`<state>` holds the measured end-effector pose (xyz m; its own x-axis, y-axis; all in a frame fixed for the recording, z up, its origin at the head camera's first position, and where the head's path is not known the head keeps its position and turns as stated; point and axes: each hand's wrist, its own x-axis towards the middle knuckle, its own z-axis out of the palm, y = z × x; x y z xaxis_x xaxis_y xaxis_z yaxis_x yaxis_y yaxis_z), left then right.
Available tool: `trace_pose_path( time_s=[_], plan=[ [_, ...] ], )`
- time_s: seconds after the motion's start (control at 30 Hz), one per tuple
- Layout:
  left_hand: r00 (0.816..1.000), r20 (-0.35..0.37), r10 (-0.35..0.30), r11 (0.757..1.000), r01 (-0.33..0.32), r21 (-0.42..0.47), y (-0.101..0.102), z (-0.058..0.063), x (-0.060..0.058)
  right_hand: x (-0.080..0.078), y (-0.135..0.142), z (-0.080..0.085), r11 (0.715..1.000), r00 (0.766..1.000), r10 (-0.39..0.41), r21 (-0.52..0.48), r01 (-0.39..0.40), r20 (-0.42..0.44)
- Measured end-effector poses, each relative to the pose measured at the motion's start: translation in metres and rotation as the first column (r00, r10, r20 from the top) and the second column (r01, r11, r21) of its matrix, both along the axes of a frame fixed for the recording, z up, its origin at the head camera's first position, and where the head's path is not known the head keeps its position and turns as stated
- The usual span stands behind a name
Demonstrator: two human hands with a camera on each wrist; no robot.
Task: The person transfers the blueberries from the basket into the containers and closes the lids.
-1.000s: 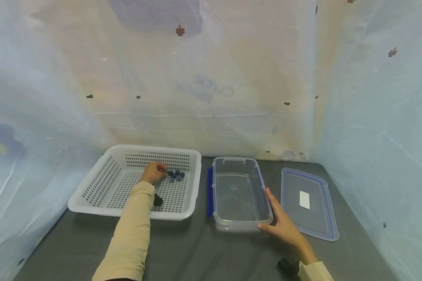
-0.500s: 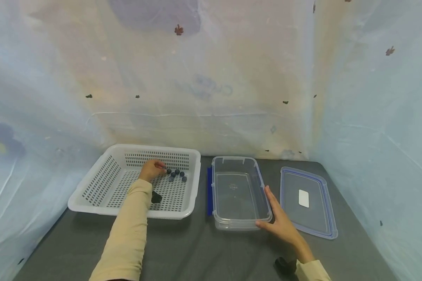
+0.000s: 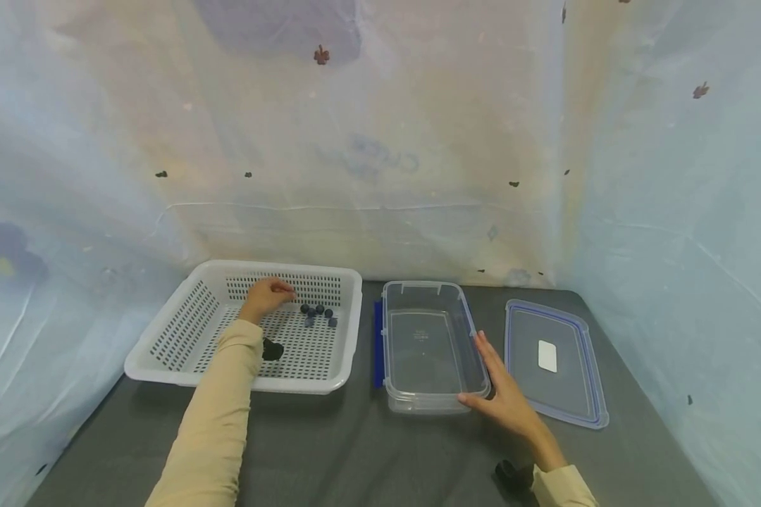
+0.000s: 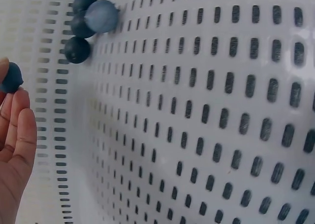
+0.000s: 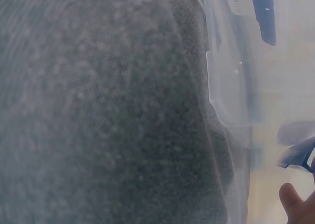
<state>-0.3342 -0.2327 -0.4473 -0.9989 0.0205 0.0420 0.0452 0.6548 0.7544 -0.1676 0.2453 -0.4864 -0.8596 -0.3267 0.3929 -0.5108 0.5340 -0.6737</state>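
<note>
In the head view, my left hand (image 3: pixel 266 297) is over the far side of a white slotted plastic basket (image 3: pixel 349 352). Between its thumb and fingers it pinches a blueberry (image 4: pixel 13 78), seen at the left of the left wrist view. Several more blueberries (image 3: pixel 311 313) lie clustered on the basket floor, right of that hand. Beside the basket stands a clear plastic food container (image 3: pixel 420 355) with its lid off. My right hand (image 3: pixel 510 405) rests against the container's near right corner, fingers fairly straight along the side and thumb at the front rim.
A clear lid (image 3: pixel 561 380) with a blue seal and a white label lies flat to the right of the container. Blue clip flaps (image 3: pixel 378 345) stick out at the container's left side. Grey cloth (image 3: pixel 355 451) covers the table, and patterned sheeting (image 3: pixel 380 232) rises behind it.
My left hand has drawn back leftward and up from the cluster with a blueberry. One berry has shifted toward the right of the group. The right hand stays at the container.
</note>
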Motion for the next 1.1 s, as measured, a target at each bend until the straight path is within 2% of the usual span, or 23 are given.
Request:
trace_pose_path(
  time_s=[0.6, 0.83, 1.1],
  plan=[
    [0.997, -0.067, -0.035, 0.999, 0.034, -0.005, -0.007, 0.017, 0.003, 0.001, -0.006, 0.007, 0.987, 0.994, -0.111, 0.118, 0.112, -0.013],
    [0.99, -0.114, -0.086, 0.996, 0.086, -0.007, 0.004, 0.031, 0.007, -0.001, -0.006, 0.008, 0.982, 0.992, -0.129, 0.141, 0.128, -0.007],
    [0.979, -0.151, -0.137, 0.988, 0.146, 0.048, 0.023, 0.054, 0.016, -0.002, -0.006, 0.01, 0.985, 0.993, -0.12, 0.13, 0.117, 0.012]
  ],
)
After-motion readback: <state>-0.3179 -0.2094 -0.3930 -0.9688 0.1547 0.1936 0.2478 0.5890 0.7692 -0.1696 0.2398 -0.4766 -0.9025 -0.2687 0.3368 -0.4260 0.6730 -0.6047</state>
